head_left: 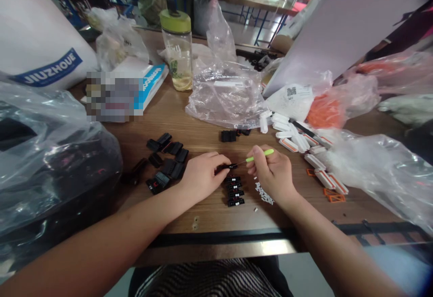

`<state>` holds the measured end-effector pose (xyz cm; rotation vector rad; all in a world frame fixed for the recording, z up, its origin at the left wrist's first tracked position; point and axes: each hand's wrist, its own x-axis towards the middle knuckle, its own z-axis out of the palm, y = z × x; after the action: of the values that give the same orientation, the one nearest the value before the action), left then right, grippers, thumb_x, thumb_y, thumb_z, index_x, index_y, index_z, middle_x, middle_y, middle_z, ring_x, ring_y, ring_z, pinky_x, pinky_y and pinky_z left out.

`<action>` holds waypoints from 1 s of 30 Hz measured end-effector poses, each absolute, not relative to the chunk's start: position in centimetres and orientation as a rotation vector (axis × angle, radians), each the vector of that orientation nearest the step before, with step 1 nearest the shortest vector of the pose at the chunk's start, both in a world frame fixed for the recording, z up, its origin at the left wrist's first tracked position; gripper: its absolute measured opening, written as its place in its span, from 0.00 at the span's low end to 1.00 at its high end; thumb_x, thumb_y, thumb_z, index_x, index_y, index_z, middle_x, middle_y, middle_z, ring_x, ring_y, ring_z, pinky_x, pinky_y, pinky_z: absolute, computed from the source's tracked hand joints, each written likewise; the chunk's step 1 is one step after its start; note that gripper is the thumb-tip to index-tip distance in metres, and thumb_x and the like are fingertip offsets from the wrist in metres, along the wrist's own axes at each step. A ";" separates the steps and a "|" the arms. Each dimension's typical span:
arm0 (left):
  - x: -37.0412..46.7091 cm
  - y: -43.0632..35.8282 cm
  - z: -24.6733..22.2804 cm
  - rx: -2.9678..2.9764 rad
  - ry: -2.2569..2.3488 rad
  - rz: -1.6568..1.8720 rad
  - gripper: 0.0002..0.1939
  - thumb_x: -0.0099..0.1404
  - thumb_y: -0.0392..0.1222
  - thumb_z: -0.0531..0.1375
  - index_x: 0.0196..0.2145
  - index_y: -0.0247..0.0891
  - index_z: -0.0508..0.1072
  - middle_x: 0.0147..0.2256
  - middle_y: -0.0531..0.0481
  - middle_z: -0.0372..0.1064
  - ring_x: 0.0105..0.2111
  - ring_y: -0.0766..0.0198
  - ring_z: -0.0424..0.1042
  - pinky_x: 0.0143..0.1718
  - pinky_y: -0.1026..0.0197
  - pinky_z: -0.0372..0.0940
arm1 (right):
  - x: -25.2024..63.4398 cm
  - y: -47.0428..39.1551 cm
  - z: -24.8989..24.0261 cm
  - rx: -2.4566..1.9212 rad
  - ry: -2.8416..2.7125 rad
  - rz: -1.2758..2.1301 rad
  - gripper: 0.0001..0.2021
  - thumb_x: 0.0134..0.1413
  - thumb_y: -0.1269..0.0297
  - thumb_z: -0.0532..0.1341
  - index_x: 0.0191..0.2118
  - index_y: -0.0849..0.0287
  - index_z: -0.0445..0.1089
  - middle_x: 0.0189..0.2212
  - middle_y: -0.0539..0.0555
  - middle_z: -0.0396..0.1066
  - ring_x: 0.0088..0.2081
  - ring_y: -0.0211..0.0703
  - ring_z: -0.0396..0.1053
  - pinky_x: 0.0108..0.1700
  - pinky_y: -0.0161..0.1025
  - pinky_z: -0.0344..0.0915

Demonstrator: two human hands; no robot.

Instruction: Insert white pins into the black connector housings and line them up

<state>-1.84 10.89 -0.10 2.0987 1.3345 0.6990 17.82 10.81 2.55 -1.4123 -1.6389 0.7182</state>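
My left hand [206, 173] pinches a small black part [232, 166] between thumb and fingers, just above a column of several black connectors [235, 194] with white bits on them. My right hand [272, 173] is closed round a yellow-green handled tool [264, 155], whose thin metal tip points left at the black part. Whether the tip touches it is too small to tell. A scatter of tiny white pieces [264, 194] lies beneath my right hand. To the left of my left hand are several black connector blocks [172, 168].
Behind my hands stand a green-lidded bottle [176, 53] and a crumpled clear bag [226, 94]. White blocks [291, 144] and orange frames [334, 195] lie right. A large plastic bag [57, 161] fills the left; another bag [379, 166] spreads at right. The table edge [223, 238] is nearest me.
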 end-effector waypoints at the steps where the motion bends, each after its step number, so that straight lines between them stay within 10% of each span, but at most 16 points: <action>1: -1.8 10.9 -0.1 2.103 1.335 0.702 0.05 0.65 0.38 0.63 0.39 0.43 0.76 0.34 0.55 0.73 0.30 0.65 0.69 0.32 0.62 0.62 | 17.7 10.7 2.6 -1.404 -1.682 0.684 0.19 0.67 0.52 0.54 0.30 0.60 0.71 0.20 0.49 0.71 0.18 0.34 0.70 0.21 0.29 0.65; 30: -1.8 10.9 -0.1 2.087 1.340 0.711 0.06 0.64 0.37 0.63 0.39 0.43 0.77 0.33 0.54 0.72 0.29 0.65 0.68 0.30 0.62 0.62 | 18.2 10.4 1.7 -1.359 -1.509 0.719 0.18 0.67 0.54 0.55 0.30 0.60 0.71 0.20 0.48 0.70 0.18 0.32 0.68 0.22 0.29 0.66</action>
<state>-1.83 10.86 -0.05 2.0869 1.3405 0.7114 18.21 10.44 1.69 -1.3592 -1.5086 0.7194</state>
